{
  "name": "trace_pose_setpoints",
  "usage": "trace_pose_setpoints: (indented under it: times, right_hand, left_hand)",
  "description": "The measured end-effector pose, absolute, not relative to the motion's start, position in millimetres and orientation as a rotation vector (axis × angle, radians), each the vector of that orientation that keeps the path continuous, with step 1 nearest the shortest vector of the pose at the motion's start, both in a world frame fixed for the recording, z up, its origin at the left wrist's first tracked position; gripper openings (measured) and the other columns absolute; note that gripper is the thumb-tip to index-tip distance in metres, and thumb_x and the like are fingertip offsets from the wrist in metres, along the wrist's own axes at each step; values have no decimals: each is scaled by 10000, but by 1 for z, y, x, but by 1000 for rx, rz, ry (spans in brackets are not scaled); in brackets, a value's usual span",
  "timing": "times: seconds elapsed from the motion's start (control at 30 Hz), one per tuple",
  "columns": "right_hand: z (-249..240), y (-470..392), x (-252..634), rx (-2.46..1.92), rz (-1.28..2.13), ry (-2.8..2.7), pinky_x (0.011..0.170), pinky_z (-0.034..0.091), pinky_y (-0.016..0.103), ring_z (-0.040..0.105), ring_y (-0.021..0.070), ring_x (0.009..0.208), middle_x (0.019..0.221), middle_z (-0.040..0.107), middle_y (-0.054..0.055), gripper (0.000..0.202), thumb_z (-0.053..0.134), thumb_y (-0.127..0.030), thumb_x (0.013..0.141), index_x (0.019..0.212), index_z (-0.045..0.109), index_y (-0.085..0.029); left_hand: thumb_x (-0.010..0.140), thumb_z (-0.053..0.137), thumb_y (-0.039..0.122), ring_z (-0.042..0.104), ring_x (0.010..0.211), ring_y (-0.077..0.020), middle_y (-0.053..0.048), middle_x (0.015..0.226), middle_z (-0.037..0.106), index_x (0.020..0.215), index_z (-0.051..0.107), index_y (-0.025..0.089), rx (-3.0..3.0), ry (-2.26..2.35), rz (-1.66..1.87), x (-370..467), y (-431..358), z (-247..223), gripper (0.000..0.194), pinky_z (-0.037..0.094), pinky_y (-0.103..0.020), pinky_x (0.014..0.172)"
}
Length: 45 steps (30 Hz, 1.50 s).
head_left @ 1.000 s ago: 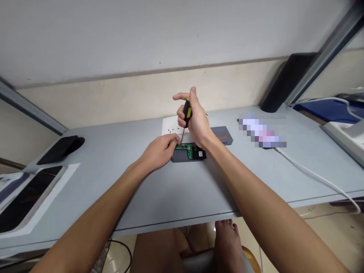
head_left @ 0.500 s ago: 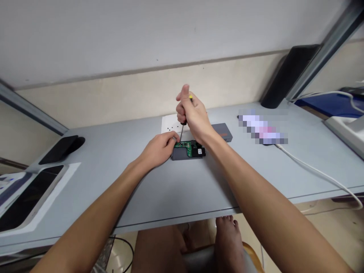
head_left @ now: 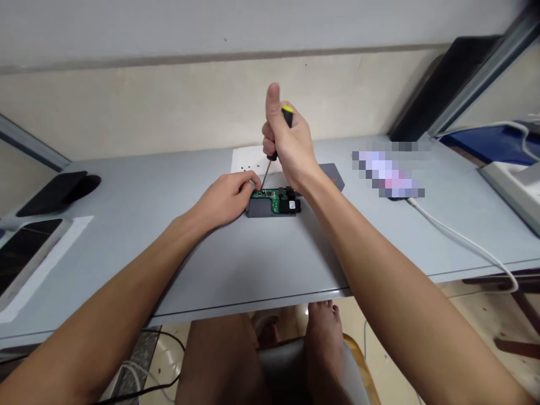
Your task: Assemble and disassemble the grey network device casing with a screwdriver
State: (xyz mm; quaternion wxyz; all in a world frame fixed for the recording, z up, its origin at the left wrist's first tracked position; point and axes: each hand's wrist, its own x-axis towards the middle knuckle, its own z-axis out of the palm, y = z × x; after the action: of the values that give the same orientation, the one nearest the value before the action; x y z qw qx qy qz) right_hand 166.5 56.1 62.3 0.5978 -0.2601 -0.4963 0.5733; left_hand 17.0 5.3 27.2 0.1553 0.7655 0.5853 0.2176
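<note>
My right hand [head_left: 292,138] is wrapped around the black-and-yellow handle of a screwdriver [head_left: 288,116], thumb pointing up. The thin metal shaft slants down to the upper left part of a green circuit board [head_left: 275,198]; whether the tip sits in a screw is too small to tell. Beneath the board lies a grey casing [head_left: 260,209], flat on the table. With bent fingers, my left hand [head_left: 230,197] grips the casing's left end, fingertips beside the screwdriver tip. A black part with a white label is at the board's right end.
Behind the casing, a white sheet [head_left: 242,159] bears several small dark screws. A grey cover [head_left: 335,175] lies partly behind my right wrist. A pixelated phone [head_left: 386,174] with a white cable [head_left: 464,239] is to the right. A tablet-like device [head_left: 29,247] and a black stand [head_left: 59,191] are at left.
The view has shifted, so the table appears higher. My right hand has tilted, showing more of the screwdriver handle. My left hand keeps its place on the casing.
</note>
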Motion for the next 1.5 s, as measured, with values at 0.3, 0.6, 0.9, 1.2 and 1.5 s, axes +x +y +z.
trace_pose_setpoints:
  times: [0.3,0.6,0.9,1.2,1.5]
  right_hand:
    - [69,49,169,-585,1294,-1211,680,452,229,567,83,717,794,530,-60,325,797,-370,938,836,515,-245]
    - [64,51,169,-476,1416,-1243,541,299,287,315,121,560,668,348,-59,510,482,-747,1009,937,596,-255]
    - [70,47,167,-555,1501,-1120,653,452,231,538,77,691,808,583,-73,462,852,-536,862,926,494,-252]
    - [68,53,171,-569,1433,-1220,583,348,255,323,114,614,669,369,-71,465,492,-713,1030,1048,567,-255]
    - [70,50,171,-537,1461,-1085,629,445,250,542,106,683,784,586,-52,526,895,-534,809,841,442,-269]
  left_hand:
    - [899,419,226,521,614,-200,-12,679,609,905,700,218,2158,1710,621,19,5,29,282,393,-314,643]
    - [895,417,272,498,608,-206,-11,650,573,927,710,230,2158,1741,604,19,5,29,297,386,-314,634]
    - [899,438,248,543,662,-207,-20,723,640,893,698,222,2174,1666,678,17,6,26,261,415,-318,679]
    - [897,439,231,487,584,-201,-1,627,561,904,712,233,2148,1700,625,18,6,28,273,377,-321,634]
    - [930,403,201,554,689,-204,-20,765,659,922,701,205,2193,1647,647,17,5,27,298,419,-322,717]
